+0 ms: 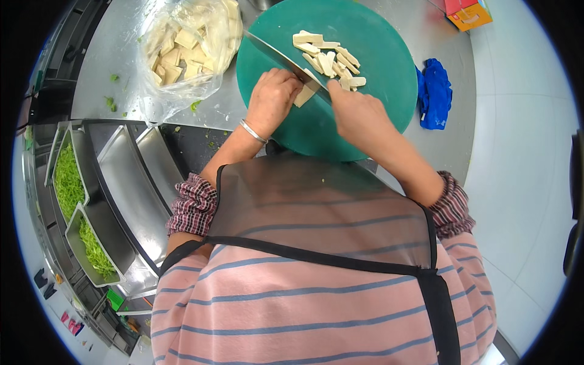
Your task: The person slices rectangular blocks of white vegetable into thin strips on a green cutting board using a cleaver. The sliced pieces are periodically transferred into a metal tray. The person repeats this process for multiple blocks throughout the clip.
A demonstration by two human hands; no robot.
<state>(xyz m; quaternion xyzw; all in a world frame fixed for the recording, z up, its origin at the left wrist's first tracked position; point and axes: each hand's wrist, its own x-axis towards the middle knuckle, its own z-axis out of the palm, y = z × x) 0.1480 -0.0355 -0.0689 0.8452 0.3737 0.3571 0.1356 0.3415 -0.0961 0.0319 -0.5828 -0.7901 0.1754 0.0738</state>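
My right hand (362, 114) grips the handle of a broad kitchen knife (276, 55), whose blade points to the upper left. With bent fingers, my left hand (271, 96) presses a pale tofu slab (305, 96) against a round green cutting board (383, 59). The blade lies right at my left fingertips, over the slab's far edge. Beyond the blade, several cut tofu strips (326, 63) lie in a loose pile on the board. The knife's handle is mostly hidden in my right hand.
A clear plastic bag (155, 98) of tofu slabs (187, 39) lies left of the board on a steel table (98, 86). Right of it lies a blue cloth (435, 93). Metal pans (98, 244) at left hold shredded greens (68, 187). A coloured box (470, 16) stands far right.
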